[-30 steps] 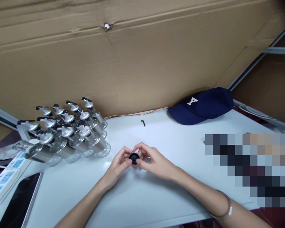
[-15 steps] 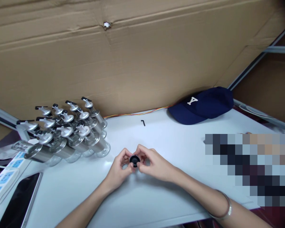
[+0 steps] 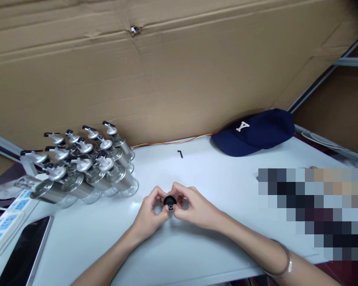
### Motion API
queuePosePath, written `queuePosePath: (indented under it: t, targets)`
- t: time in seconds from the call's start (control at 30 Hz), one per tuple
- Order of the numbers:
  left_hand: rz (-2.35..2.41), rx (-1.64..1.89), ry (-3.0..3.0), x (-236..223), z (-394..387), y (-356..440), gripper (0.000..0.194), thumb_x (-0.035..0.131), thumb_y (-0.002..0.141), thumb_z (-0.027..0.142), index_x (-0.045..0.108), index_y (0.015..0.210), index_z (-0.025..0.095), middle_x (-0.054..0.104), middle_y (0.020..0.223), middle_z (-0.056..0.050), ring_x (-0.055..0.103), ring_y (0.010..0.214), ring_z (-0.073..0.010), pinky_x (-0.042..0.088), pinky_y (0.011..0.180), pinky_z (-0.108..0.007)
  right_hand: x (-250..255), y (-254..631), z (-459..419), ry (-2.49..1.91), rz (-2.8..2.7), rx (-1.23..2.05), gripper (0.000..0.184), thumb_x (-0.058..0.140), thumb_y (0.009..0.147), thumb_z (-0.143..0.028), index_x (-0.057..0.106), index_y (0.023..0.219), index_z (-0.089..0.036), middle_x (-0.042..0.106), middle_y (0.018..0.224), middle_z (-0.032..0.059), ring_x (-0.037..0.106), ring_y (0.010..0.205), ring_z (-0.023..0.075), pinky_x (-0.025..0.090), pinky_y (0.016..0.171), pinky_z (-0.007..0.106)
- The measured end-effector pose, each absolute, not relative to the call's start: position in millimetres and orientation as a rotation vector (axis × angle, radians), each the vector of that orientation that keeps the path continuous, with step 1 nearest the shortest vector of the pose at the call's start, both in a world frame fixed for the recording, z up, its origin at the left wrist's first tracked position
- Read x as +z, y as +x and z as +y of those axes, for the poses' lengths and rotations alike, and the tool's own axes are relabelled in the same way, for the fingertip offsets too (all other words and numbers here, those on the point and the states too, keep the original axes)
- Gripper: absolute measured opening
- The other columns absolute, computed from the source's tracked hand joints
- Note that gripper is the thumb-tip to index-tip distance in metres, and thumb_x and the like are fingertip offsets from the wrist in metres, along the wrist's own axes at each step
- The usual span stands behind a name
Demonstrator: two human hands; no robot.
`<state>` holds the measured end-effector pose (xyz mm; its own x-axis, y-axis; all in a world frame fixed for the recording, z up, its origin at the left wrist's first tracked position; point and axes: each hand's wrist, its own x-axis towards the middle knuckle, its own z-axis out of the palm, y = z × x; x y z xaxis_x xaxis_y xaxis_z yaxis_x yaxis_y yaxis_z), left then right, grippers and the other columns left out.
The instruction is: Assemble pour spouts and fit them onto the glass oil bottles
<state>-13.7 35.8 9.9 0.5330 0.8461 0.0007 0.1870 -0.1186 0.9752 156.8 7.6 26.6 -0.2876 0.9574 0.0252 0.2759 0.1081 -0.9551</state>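
Observation:
Between both hands, above the front middle of the table, is a small round black part (image 3: 169, 200) with a raised rim and a small ring-shaped end at its lower middle. It looks like the underside of a bottle pourer top, but the fingers hide its sides. My left hand (image 3: 153, 207) pinches it from the left, thumb in front. From the right my right hand (image 3: 189, 203) grips it with thumb and bent fingers. Farther back on the table lies a small black L-shaped piece (image 3: 180, 153), touched by neither hand.
Several glass bottles (image 3: 116, 178) with silver pourer tops stand close together at the left. A phone (image 3: 25, 250) and a power strip (image 3: 6, 226) lie at the front left. A navy cap (image 3: 253, 133) rests at the back right, by thin wires (image 3: 179, 141) along the cardboard wall (image 3: 179, 79).
The round black part has tilted in my fingers, and the small ring-shaped end now shows near its lower edge. Both hands stay in nearly the same place.

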Motion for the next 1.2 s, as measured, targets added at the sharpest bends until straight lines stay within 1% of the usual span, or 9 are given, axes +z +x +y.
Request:
queuePosePath:
  t: [0.1, 0.2, 0.33, 0.57, 0.83, 0.97, 1.03, 1.1, 1.2]
  targets:
    - [0.923, 0.772, 1.606, 8, 38, -14, 0.019, 0.059, 0.078, 0.033, 0.053, 0.087, 0.017, 0.059, 0.080, -0.003, 0.056, 0.076, -0.0157, 0.043, 0.074, -0.026, 24, 158, 10, -1.203, -1.634, 1.188, 0.015, 0.053, 0.071, -0.014, 0.048, 0.084, -0.020, 0.057, 0.073, -0.0027, 0.051, 0.065, 0.0112, 0.039, 0.061, 0.023]
    - [0.943, 0.837, 1.562, 8, 41, -15, 0.023, 0.061, 0.078, 0.034, 0.057, 0.093, 0.017, 0.062, 0.086, -0.005, 0.058, 0.082, -0.0167, 0.046, 0.077, -0.026, 23, 160, 11, -1.205, -1.597, 1.120, 0.015, 0.053, 0.072, -0.013, 0.048, 0.084, -0.020, 0.061, 0.078, -0.0009, 0.056, 0.072, 0.0131, 0.043, 0.068, 0.026]
    - [0.923, 0.889, 1.530, 7, 43, -15, 0.023, 0.064, 0.077, 0.033, 0.059, 0.092, 0.017, 0.062, 0.092, -0.006, 0.058, 0.089, -0.0176, 0.048, 0.081, -0.027, 23, 161, 13, -1.218, -1.592, 1.056, 0.013, 0.056, 0.072, -0.015, 0.049, 0.082, -0.021, 0.062, 0.081, 0.0002, 0.058, 0.074, 0.0140, 0.046, 0.070, 0.028]
    - [0.942, 1.002, 1.456, 12, 40, -12, 0.020, 0.068, 0.075, 0.030, 0.062, 0.088, 0.017, 0.062, 0.087, -0.004, 0.060, 0.084, -0.0157, 0.050, 0.079, -0.026, 26, 162, 14, -1.133, -1.671, 0.987, 0.031, 0.057, 0.070, -0.011, 0.052, 0.099, -0.021, 0.066, 0.089, 0.0010, 0.062, 0.082, 0.0146, 0.049, 0.077, 0.029]
    - [0.828, 1.105, 1.517, 14, 40, -14, 0.012, 0.070, 0.075, 0.023, 0.066, 0.086, 0.018, 0.060, 0.087, -0.004, 0.059, 0.085, -0.0150, 0.050, 0.078, -0.025, 26, 165, 12, -1.154, -1.733, 0.899, 0.025, 0.066, 0.072, -0.017, 0.056, 0.094, -0.021, 0.068, 0.091, 0.0021, 0.062, 0.083, 0.0160, 0.048, 0.077, 0.029]
    - [0.802, 1.074, 1.553, 12, 41, -14, 0.013, 0.069, 0.077, 0.022, 0.066, 0.089, 0.020, 0.059, 0.090, -0.004, 0.058, 0.090, -0.0155, 0.050, 0.082, -0.026, 22, 167, 12, -1.206, -1.726, 0.903, 0.023, 0.070, 0.073, -0.026, 0.055, 0.090, -0.021, 0.068, 0.089, 0.0026, 0.063, 0.083, 0.0175, 0.048, 0.075, 0.029]
    - [0.769, 1.022, 1.603, 10, 42, -15, 0.019, 0.068, 0.077, 0.022, 0.065, 0.095, 0.022, 0.058, 0.096, -0.005, 0.057, 0.095, -0.0163, 0.049, 0.084, -0.027, 22, 167, 12, -1.215, -1.719, 0.944, 0.019, 0.067, 0.078, -0.028, 0.054, 0.090, -0.021, 0.069, 0.091, 0.0033, 0.064, 0.085, 0.0184, 0.048, 0.076, 0.030]
    - [0.755, 0.957, 1.659, 9, 43, -15, 0.029, 0.070, 0.075, 0.021, 0.063, 0.103, 0.023, 0.056, 0.103, -0.005, 0.056, 0.100, -0.0175, 0.048, 0.086, -0.027, 22, 168, 12, -1.196, -1.721, 0.987, 0.015, 0.062, 0.082, -0.027, 0.053, 0.092, -0.022, 0.070, 0.095, 0.0043, 0.065, 0.089, 0.0190, 0.048, 0.077, 0.030]
    - [0.774, 0.914, 1.694, 5, 44, -16, 0.035, 0.072, 0.073, 0.020, 0.061, 0.106, 0.024, 0.056, 0.105, -0.005, 0.056, 0.101, -0.0171, 0.047, 0.088, -0.028, 24, 169, 12, -1.155, -1.755, 1.011, 0.010, 0.057, 0.084, -0.025, 0.051, 0.091, -0.021, 0.070, 0.100, 0.0061, 0.066, 0.092, 0.0193, 0.048, 0.078, 0.030]
